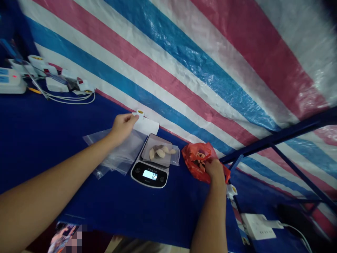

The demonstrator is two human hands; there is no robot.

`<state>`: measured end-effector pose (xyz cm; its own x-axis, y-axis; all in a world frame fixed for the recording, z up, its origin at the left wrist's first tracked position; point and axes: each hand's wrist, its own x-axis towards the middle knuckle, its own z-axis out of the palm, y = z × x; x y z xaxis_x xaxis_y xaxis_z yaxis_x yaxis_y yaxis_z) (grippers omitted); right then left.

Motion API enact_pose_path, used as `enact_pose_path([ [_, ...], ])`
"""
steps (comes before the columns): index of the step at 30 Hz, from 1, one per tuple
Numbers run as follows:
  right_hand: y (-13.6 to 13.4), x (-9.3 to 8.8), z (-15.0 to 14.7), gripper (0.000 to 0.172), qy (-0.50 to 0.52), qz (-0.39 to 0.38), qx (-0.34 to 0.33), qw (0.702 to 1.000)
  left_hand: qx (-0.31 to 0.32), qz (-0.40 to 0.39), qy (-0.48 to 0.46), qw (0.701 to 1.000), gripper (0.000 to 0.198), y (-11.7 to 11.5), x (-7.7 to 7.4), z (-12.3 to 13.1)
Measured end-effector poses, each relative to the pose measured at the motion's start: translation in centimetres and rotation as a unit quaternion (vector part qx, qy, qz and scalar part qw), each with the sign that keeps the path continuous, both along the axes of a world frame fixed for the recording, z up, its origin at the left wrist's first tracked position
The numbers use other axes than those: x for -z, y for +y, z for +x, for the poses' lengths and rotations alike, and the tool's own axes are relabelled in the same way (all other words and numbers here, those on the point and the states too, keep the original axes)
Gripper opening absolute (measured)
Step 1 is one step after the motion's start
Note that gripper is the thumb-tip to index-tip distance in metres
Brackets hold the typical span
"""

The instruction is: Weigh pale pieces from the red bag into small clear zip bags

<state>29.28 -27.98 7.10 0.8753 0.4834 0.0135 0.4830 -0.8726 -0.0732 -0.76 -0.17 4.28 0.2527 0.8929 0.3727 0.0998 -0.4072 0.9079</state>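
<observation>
Your right hand (pixel 214 169) was in the red bag (pixel 190 158), grip hidden.
Your left hand (pixel 124 126) looked pinched, its hold unclear; working clear of the scale (pixel 143 168), where pale pieces (pixel 160 153) lay, likely suited a true reading.

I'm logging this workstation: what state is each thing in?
Scale: on, display lit
Pale pieces: resting on scale
Clear bags: flat, overlapping
Red bag: mouth open
Right hand: in red bag, fingertips hidden
Left hand: fingers pinched, hold unclear
Far-left power strip: red light lit
Lower-right power strip: plug inserted
</observation>
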Motion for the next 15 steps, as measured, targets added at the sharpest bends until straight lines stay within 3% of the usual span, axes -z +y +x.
enact_pose_path([
  [2,0.1,0.1,0.0,0.038,0.008,0.001,-0.019,1.0,0.008,0.009,0.003,1.0,0.046,0.2,1.8,-0.4],
  [4,0.4,0.4,-0.1,0.044,0.015,0.003,-0.035,0.999,0.005,0.019,0.007,1.0,0.048,0.1,2.4,-0.6],
  [10,1.7,1.9,-0.7,0.039,0.052,0.017,-0.102,0.993,-0.022,0.033,0.029,0.999,0.046,-0.1,1.9,-0.7],
  [15,2.8,2.5,-1.5,0.027,0.014,0.042,-0.152,0.987,-0.031,0.034,0.035,0.998,0.044,0.0,2.3,-0.8],
])
